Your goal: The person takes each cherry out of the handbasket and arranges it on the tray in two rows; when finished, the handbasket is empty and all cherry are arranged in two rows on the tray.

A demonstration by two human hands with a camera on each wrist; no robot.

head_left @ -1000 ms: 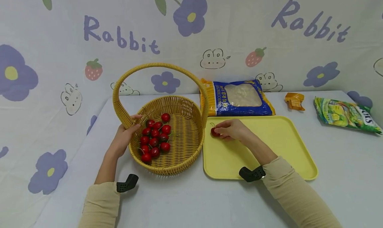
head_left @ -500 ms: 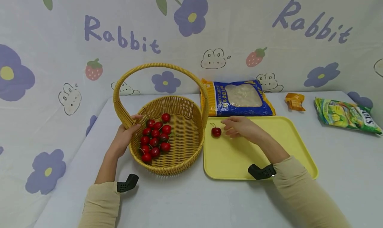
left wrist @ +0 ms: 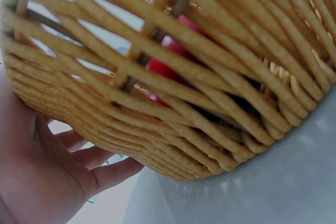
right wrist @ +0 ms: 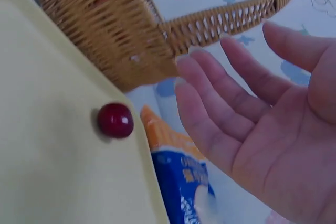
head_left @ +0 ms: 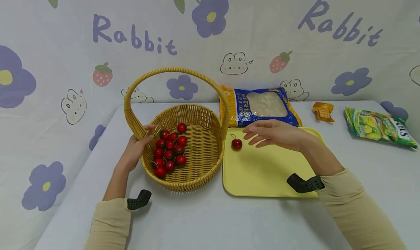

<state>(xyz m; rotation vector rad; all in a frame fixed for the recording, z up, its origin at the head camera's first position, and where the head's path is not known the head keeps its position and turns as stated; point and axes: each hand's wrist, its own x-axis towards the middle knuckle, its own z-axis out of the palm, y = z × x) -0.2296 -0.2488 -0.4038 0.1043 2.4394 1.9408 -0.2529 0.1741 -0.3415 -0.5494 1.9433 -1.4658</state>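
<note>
A yellow wicker basket (head_left: 205,153) with a tall arched handle stands left of centre in the head view. Several dark red cherries (head_left: 168,155) lie in its left half. My left hand (head_left: 132,153) grips the basket's left side where the handle meets the rim, thumb over the front. In the left wrist view the woven wall (left wrist: 157,103) hides part of that hand. A single cherry (head_left: 236,144) with its stem rests on the yellow tray (head_left: 262,177), near the tray's left edge. Just right of it, my right hand (head_left: 279,134) hovers above the tray, fingers extended and holding nothing.
Behind the tray lies a blue and yellow pasta bag (head_left: 265,107). Farther right are a small orange packet (head_left: 323,112) and a green snack bag (head_left: 380,127). A patterned cloth backdrop (head_left: 197,49) rises behind the white table (head_left: 210,224).
My right hand has let go of the cherry on the tray and moved up and to the right, its fingers spreading. The left hand and basket have stayed in place.
</note>
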